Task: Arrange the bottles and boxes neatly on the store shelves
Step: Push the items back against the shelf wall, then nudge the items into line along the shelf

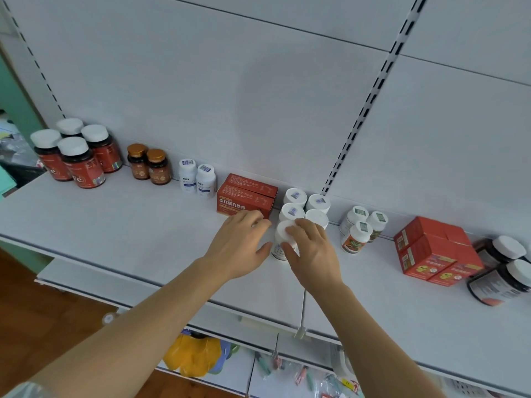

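A white bottle (pixel 279 245) stands on the white shelf (pixel 120 225), in front of several other white bottles (pixel 306 205). My right hand (pixel 311 251) grips it from above, fingers over its cap and thumb on its side. My left hand (pixel 244 242) lies just left of it, fingers relaxed, fingertips by the red boxes (pixel 247 196); whether its thumb touches the bottle is unclear.
Along the shelf's back stand red-labelled bottles (pixel 77 156), two brown bottles (pixel 149 166), two small white bottles (pixel 197 178), three orange-labelled bottles (pixel 362 228), stacked red boxes (pixel 434 251) and dark bottles (pixel 502 271). A lower shelf (pixel 218 369) holds small goods.
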A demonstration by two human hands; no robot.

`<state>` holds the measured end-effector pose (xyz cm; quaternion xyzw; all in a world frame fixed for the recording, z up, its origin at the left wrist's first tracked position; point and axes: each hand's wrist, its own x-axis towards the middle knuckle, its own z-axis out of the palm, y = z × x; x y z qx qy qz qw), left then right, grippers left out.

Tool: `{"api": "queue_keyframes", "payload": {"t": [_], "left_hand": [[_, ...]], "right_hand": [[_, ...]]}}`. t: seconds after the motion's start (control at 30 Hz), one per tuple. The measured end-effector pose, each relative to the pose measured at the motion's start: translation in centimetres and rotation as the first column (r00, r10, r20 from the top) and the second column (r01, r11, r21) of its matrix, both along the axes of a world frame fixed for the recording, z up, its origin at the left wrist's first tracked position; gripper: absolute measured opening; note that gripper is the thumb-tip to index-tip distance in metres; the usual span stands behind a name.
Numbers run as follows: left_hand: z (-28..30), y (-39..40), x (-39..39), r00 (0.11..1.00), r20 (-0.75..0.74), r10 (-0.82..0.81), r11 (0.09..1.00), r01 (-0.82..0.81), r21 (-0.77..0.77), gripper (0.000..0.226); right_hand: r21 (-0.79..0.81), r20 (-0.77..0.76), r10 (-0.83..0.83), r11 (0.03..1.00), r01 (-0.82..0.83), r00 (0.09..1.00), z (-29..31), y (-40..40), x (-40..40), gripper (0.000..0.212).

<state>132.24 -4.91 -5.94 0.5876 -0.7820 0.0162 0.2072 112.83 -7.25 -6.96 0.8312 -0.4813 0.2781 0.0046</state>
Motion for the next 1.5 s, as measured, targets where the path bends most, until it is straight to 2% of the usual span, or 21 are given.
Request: {"api": "queue_keyframes", "payload": {"t": [0.13,0.33,0.63,0.83,1.07,1.27,1.5], "left_hand": [[0.3,0.2,-0.5,1.0,-0.015,0.009,1.0,-0.009,-0.001,0.036],[1.7,0.2,-3.1,1.0,-0.029,0.002,0.996,-0.005,-0.094,0.033],[4.1,2.1,-13.7,0.998,0.0,-0.066,0.982,0.065,-0.177,0.036],[4.9,5.4,-26.3,0.99,0.026,-0.136,0.977,0.139,-0.164,0.042],[4.8,9.6,-43.0,0.957,0.03,-0.289,0.944,0.29,-0.155,0.048],[4.5,10.6,-57.2,0.888,0.049,-0.457,0.884,0.459,-0.089,0.054],[3.9,9.5,-73.9,0.782,0.028,-0.622,0.777,0.621,-0.104,0.054]], "right_hand": [[0.019,-0.028,-0.016,1.0,0.016,0.999,0.6,0.6,-0.5,0.036],[-0.051,-0.084,-0.099,0.994,0.094,0.992,1.3,2.4,-4.1,0.041],[0.01,-0.165,-0.264,0.963,0.269,0.95,3.1,7.2,-14.9,0.056],[-0.005,-0.189,-0.359,0.931,0.365,0.914,3.9,12.2,-27.1,0.058],[0.008,-0.208,-0.504,0.856,0.517,0.838,4.2,19.2,-42.8,0.06],[0.048,-0.216,-0.653,0.736,0.676,0.726,4.3,23.5,-55.0,0.061],[0.072,-0.31,-0.762,0.577,0.814,0.568,5.3,25.7,-68.9,0.066]]}}
